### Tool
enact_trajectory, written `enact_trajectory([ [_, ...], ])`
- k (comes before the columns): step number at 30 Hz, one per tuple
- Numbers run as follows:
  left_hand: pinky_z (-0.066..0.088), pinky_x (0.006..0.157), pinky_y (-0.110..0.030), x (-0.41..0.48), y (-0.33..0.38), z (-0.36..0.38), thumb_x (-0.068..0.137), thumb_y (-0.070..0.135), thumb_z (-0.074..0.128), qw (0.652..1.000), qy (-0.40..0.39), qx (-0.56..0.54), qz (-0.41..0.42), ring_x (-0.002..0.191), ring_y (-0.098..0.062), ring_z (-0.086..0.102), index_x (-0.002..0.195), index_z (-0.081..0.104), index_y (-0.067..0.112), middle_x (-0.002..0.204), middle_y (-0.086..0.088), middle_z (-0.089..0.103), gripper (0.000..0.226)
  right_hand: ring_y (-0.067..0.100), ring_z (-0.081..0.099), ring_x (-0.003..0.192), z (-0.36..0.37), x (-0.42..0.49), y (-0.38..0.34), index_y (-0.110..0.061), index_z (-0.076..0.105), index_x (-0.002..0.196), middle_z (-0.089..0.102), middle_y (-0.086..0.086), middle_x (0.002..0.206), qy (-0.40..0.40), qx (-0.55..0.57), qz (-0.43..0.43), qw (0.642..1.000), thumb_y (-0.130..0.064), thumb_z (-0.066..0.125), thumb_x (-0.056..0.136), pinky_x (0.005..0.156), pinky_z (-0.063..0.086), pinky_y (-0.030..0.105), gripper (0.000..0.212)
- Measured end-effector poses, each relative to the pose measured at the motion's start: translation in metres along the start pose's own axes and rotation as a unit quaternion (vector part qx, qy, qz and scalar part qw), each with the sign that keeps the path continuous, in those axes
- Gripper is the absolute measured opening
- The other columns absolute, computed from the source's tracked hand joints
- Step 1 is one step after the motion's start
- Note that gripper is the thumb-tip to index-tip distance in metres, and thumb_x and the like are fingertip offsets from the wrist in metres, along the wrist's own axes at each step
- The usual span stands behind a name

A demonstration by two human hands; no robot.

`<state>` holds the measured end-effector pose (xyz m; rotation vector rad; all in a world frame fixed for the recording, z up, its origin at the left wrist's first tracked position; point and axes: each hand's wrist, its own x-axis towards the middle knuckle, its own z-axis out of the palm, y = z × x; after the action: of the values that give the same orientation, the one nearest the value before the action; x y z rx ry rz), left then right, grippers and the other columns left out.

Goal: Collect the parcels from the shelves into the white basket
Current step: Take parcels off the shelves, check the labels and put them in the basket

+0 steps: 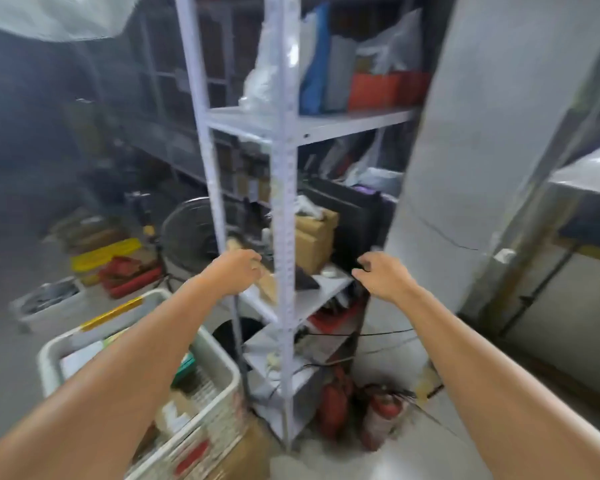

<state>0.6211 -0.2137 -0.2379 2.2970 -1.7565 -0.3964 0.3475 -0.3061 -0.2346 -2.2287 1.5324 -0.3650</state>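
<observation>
A white metal shelf unit (284, 188) stands in front of me. On its middle shelf sit a brown cardboard parcel (314, 237) and a large black box (350, 220). My left hand (236, 271) reaches in at the shelf's left side, fingers curled around a flat brown parcel (267, 280). My right hand (381, 275) hovers at the shelf's right edge, fingers apart and holding nothing. The white basket (219, 355) sits at lower left under my left arm, with several parcels inside. The frame is blurred.
Two red fire extinguishers (357, 410) and loose cables lie by the shelf's foot. A floor fan (187, 233) stands behind the shelf. Yellow and red crates (111, 261) and a white bin (49, 303) sit on the floor at left. A white pillar (482, 150) rises at right.
</observation>
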Motion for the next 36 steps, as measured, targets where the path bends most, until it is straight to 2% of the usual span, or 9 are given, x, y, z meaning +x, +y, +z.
enact_trajectory([
  [4, 0.042, 0.100, -0.035, 0.053, 0.105, 0.010, 0.095, 0.039, 0.050, 0.995, -0.024, -0.013, 0.101, 0.121, -0.026, 0.052, 0.137, 0.049, 0.024, 0.135, -0.003, 0.055, 0.044, 0.031, 0.055, 0.118, -0.080, -0.016, 0.087, -0.018, 0.056, 0.132, 0.060, 0.009, 0.131, 0.069, -0.023, 0.098, 0.992, -0.037, 0.055, 0.093, 0.098, 0.044, 0.033, 0.043],
  [8, 0.045, 0.098, -0.038, 0.104, 0.218, 0.028, 0.092, 0.041, 0.055, 0.978, -0.040, -0.007, 0.204, 0.114, -0.026, 0.056, 0.134, 0.051, 0.025, 0.128, -0.005, 0.059, 0.045, 0.032, 0.057, 0.115, -0.143, -0.046, 0.158, -0.020, 0.060, 0.124, 0.061, 0.009, 0.128, 0.131, -0.049, 0.200, 0.970, -0.035, 0.052, 0.093, 0.097, 0.045, 0.035, 0.036],
  [13, 0.045, 0.097, -0.033, 0.136, 0.356, 0.054, 0.092, 0.041, 0.054, 0.940, -0.079, 0.009, 0.330, 0.117, -0.025, 0.056, 0.134, 0.051, 0.024, 0.127, -0.003, 0.062, 0.044, 0.027, 0.057, 0.117, -0.197, -0.107, 0.230, -0.020, 0.058, 0.126, 0.063, 0.006, 0.127, 0.198, -0.045, 0.329, 0.922, -0.041, 0.056, 0.092, 0.096, 0.044, 0.034, 0.041],
  [16, 0.045, 0.097, -0.033, 0.137, 0.425, 0.075, 0.092, 0.041, 0.054, 0.913, -0.092, 0.009, 0.398, 0.118, -0.026, 0.055, 0.133, 0.052, 0.023, 0.128, -0.004, 0.061, 0.044, 0.027, 0.056, 0.118, -0.217, -0.146, 0.261, -0.018, 0.057, 0.128, 0.062, 0.008, 0.127, 0.224, -0.051, 0.383, 0.895, -0.037, 0.056, 0.091, 0.097, 0.043, 0.034, 0.042],
  [20, 0.047, 0.093, -0.030, 0.118, 0.526, 0.107, 0.090, 0.043, 0.057, 0.876, -0.118, -0.032, 0.467, 0.107, -0.021, 0.060, 0.129, 0.056, 0.027, 0.119, 0.000, 0.066, 0.042, 0.029, 0.057, 0.116, -0.249, -0.205, 0.311, -0.017, 0.059, 0.126, 0.061, 0.011, 0.129, 0.267, -0.036, 0.458, 0.847, -0.036, 0.054, 0.092, 0.096, 0.044, 0.034, 0.039],
  [24, 0.046, 0.093, -0.029, 0.085, 0.621, 0.137, 0.089, 0.041, 0.059, 0.842, -0.148, -0.062, 0.515, 0.107, -0.019, 0.060, 0.127, 0.057, 0.027, 0.119, -0.001, 0.066, 0.041, 0.028, 0.054, 0.119, -0.280, -0.256, 0.363, -0.018, 0.054, 0.133, 0.057, 0.009, 0.133, 0.321, 0.002, 0.503, 0.803, -0.036, 0.058, 0.092, 0.097, 0.044, 0.033, 0.045],
  [26, 0.047, 0.094, -0.031, 0.067, 0.663, 0.151, 0.089, 0.041, 0.059, 0.827, -0.151, -0.067, 0.537, 0.108, -0.020, 0.060, 0.128, 0.058, 0.027, 0.121, -0.001, 0.065, 0.042, 0.027, 0.054, 0.120, -0.291, -0.277, 0.387, -0.018, 0.051, 0.135, 0.055, 0.009, 0.135, 0.350, 0.015, 0.516, 0.781, -0.035, 0.057, 0.093, 0.090, 0.042, 0.031, 0.045],
  [30, 0.050, 0.086, -0.030, 0.034, 0.735, 0.182, 0.089, 0.039, 0.060, 0.799, -0.159, -0.079, 0.575, 0.103, -0.021, 0.063, 0.129, 0.057, 0.026, 0.120, -0.003, 0.066, 0.042, 0.024, 0.058, 0.104, -0.314, -0.307, 0.427, -0.020, 0.054, 0.130, 0.061, 0.007, 0.125, 0.401, -0.003, 0.537, 0.742, -0.037, 0.055, 0.095, 0.080, 0.044, 0.031, 0.039],
  [36, 0.050, 0.084, -0.033, 0.007, 0.828, 0.233, 0.092, 0.034, 0.058, 0.747, -0.212, -0.106, 0.622, 0.103, -0.023, 0.063, 0.130, 0.055, 0.020, 0.120, -0.007, 0.066, 0.040, 0.027, 0.055, 0.118, -0.334, -0.311, 0.481, -0.018, 0.048, 0.136, 0.056, 0.007, 0.134, 0.472, 0.021, 0.571, 0.672, -0.037, 0.055, 0.095, 0.089, 0.046, 0.035, 0.046],
])
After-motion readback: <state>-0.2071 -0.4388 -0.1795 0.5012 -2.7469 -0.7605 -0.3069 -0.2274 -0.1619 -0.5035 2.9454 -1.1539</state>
